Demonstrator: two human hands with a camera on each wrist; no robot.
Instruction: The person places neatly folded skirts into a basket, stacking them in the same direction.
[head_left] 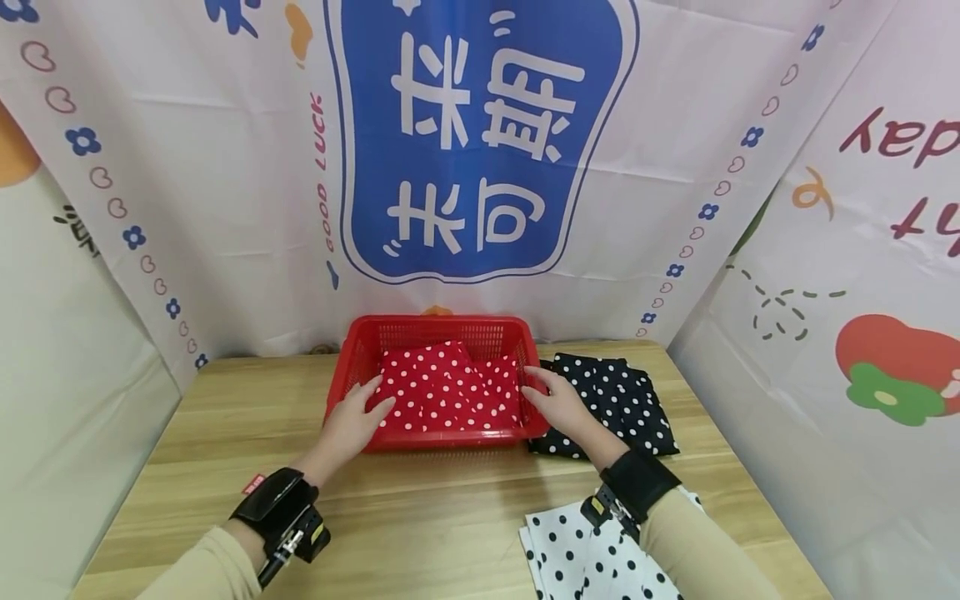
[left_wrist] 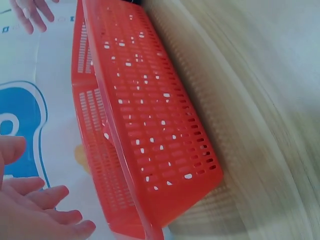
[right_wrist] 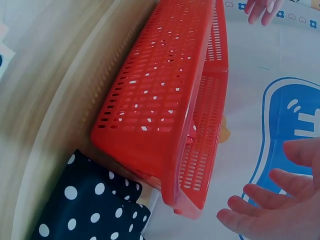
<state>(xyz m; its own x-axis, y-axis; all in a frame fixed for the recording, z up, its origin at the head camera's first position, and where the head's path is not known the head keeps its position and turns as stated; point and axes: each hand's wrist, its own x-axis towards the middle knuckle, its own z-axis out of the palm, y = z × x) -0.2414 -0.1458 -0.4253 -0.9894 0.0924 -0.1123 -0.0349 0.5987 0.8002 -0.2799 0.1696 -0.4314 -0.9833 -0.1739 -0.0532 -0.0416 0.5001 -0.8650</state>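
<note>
A red plastic basket [head_left: 442,440] with slotted walls stands on the wooden table near the back curtain. Inside lies a folded red cloth with white dots [head_left: 442,387]; its dots show through the slots in both wrist views. My left hand [head_left: 352,423] hovers over the basket's left end, fingers spread and holding nothing. Over the right end is my right hand [head_left: 562,406], also with relaxed, spread fingers. Both wrist views show a gap between the nearer hand, such as the left hand [left_wrist: 42,207], and the basket wall [left_wrist: 150,115].
A folded black cloth with white dots [head_left: 618,404] lies right of the basket, close against it. Under my right forearm is a white cloth with black dots [head_left: 577,550] at the table's front. Printed curtains [head_left: 247,208] enclose the wooden table [head_left: 225,417] at the back and sides.
</note>
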